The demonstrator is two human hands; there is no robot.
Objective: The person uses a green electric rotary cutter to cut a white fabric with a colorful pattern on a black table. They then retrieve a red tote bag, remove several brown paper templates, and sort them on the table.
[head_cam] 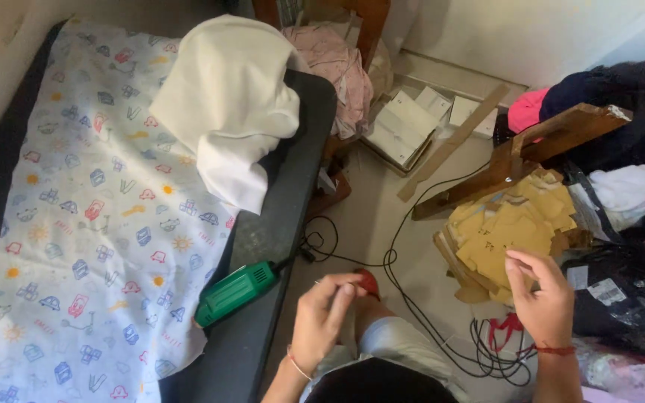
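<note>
The left hand (326, 317) is curled, its fingers (346, 287) bent in toward the thumb so that the tips nearly meet. A thin, pale sliver shows at the fingertips (too small to tell what it is), so I cannot tell whether the hand really pinches anything. A thin band circles that wrist.

The right hand (543, 298) is half open, fingers (520, 272) gently bent and held together, the tips lying against the near edge of the card stack (505, 235). It grips nothing that can be seen. A red thread rings its wrist.

The stack of yellow-brown card pieces sits on the floor directly under and beyond the right fingertips, well apart from the left hand. A wooden frame (524, 153) leans over its far side.

The green tool (234, 291) lies on the dark table (281, 224), just left of the left hand but not touching it. Its black cord (404, 276) loops across the floor between the 2 hands. A printed cloth (91, 209) covers most of the table, with a white garment (229, 104) heaped on its far end. Dark bags and clothes (628, 119) pile up at the right.
</note>
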